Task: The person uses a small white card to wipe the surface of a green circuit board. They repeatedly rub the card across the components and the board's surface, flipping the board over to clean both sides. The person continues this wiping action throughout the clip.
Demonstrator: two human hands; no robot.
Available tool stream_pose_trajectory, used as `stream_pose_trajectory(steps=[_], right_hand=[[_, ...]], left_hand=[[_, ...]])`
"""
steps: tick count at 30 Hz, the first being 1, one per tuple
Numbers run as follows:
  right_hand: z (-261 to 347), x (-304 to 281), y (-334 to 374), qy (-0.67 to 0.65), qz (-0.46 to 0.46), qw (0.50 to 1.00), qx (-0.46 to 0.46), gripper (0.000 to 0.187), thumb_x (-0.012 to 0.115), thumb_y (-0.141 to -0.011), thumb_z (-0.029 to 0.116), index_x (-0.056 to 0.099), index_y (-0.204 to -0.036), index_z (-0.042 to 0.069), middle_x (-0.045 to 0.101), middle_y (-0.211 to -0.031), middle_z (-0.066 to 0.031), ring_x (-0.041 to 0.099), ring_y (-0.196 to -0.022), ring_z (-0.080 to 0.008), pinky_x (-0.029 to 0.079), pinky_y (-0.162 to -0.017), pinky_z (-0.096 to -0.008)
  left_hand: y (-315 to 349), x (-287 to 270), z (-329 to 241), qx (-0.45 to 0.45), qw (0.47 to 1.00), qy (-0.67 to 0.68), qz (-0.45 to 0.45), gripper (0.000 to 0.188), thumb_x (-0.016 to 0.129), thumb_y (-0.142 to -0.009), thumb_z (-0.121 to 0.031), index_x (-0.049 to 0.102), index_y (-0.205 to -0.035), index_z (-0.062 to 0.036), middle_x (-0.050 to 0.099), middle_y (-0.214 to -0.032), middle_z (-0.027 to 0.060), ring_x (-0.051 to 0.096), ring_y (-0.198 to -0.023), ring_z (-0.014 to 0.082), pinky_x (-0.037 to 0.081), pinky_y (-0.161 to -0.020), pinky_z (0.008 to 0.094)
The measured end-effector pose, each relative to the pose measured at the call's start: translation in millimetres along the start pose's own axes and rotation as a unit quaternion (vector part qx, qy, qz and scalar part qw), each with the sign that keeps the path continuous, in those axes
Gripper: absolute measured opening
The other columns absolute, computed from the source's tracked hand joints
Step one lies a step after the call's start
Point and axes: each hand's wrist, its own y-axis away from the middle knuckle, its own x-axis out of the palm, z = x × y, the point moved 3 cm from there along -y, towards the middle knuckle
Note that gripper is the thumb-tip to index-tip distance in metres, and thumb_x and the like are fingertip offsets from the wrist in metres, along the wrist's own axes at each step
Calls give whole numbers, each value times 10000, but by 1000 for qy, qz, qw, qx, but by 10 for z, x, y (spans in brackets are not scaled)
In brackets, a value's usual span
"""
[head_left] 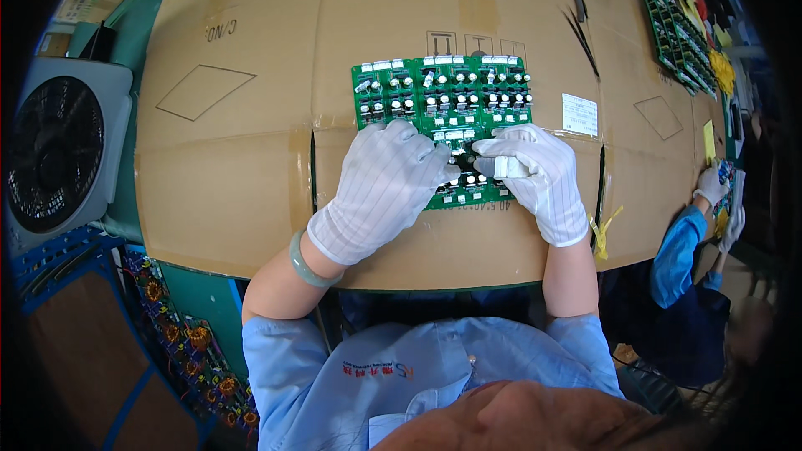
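Cardboard-covered bench [234, 167], gloved hands on circuit board [443, 92].

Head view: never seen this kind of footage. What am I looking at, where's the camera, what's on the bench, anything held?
The one picture comes from a fisheye camera on a person's head, looking down, so straight edges bend near the rim. There is no machine, just two gloved hands. The left hand rests on a green circuit board studded with small white-topped parts. The right hand is at the board's lower right and pinches a small white part. The board lies on flattened cardboard covering the bench. A fan stands at the left, more green boards at the upper right. A co-worker's hand shows at the right edge.
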Motion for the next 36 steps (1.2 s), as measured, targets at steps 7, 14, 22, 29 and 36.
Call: stream_pose_trajectory(steps=[7,14,22,29,36], right_hand=[[-147,-24,25,-87,-21,989,115,159,779,-709,52,635,-775,33,642,-762,-94,627,-686,-242,494,-614,-298],[-109,-49,-14,-82,-41,992,87,177,798,-710,83,685,-841,43,660,-782,-76,635,-702,-225,506,-630,-296],[32,5,-21,28,21,999,3,278,834,-634,200,734,-870,92,683,-851,-59,661,-772,-214,523,-654,-300],[49,41,-9,49,17,998,25,266,834,-633,178,731,-861,88,677,-844,-82,662,-768,-223,528,-666,-302],[5,75,-5,34,13,999,17,192,796,-625,120,710,-794,84,682,-838,-70,653,-752,-238,520,-660,-307]], left_hand=[[-8,43,50,51,996,79,-3,113,658,-662,-109,680,-770,-133,651,-758,-7,598,-710,170,456,-654,328],[-88,-101,212,-41,987,122,-101,41,697,-796,-97,706,-822,-65,680,-782,63,612,-741,235,461,-716,360],[-111,-129,183,-20,991,99,-87,77,695,-760,-128,711,-818,-81,671,-746,39,624,-719,223,466,-711,360],[13,-420,548,-85,986,6,-146,69,667,-793,-95,709,-843,-74,709,-839,41,643,-773,223,481,-743,334],[113,-388,669,-103,984,-2,-146,101,663,-778,-81,711,-867,-82,703,-817,31,650,-740,216,484,-722,323]])
